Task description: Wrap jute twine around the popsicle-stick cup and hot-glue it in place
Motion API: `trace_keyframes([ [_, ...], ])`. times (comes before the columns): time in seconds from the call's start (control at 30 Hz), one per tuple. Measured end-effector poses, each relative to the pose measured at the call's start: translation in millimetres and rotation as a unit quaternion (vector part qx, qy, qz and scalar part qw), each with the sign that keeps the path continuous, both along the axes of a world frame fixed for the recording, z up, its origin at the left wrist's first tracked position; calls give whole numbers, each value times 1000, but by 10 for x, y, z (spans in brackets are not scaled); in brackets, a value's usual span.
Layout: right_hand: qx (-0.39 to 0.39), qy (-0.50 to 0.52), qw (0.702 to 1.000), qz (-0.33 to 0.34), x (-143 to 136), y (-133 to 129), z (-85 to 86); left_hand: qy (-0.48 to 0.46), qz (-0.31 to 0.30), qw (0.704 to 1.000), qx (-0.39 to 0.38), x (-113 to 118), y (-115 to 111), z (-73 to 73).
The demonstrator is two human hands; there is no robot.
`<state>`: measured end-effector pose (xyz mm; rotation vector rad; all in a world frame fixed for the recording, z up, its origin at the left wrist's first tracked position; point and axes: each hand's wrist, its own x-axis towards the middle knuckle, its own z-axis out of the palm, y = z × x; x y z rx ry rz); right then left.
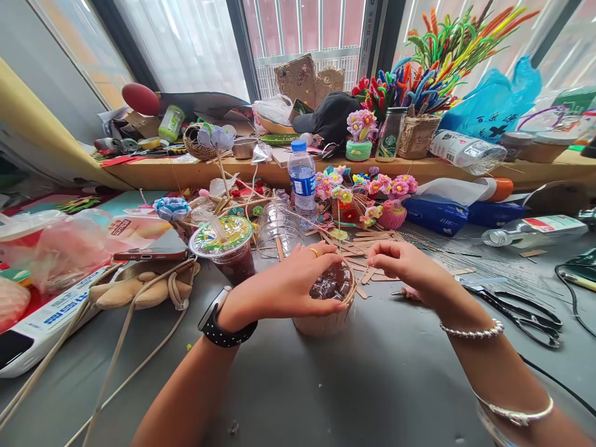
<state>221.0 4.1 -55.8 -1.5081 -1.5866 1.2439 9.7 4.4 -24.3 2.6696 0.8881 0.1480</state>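
Note:
A round tub [321, 324] with a woven rim and dark, shiny contents stands on the grey table. My left hand [291, 282] spans the top of this tub, thumb at its near rim and fingers over the far side, gripping it. To the right of the tub, my right hand [405, 264] is raised with thumb and fingertips pinched together; whatever they hold, if anything, is too small to make out. Flat wooden sticks [372, 242] lie scattered behind and between the hands. A small reddish-brown lump [410, 293] rests under my right hand.
A lidded drink cup [233, 254] and a clear plastic bottle [279, 226] stand left of the tub. Behind is a water bottle [302, 180]. Black scissors [526, 313] and thin wires lie right; a phone [151, 254] and cords lie left.

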Motion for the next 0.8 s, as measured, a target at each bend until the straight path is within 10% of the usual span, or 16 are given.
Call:
trace_keyframes([
  [0.8,54,-59,997,-7,95,69,-102,-25,-73,996,-45,-11,77,16],
])
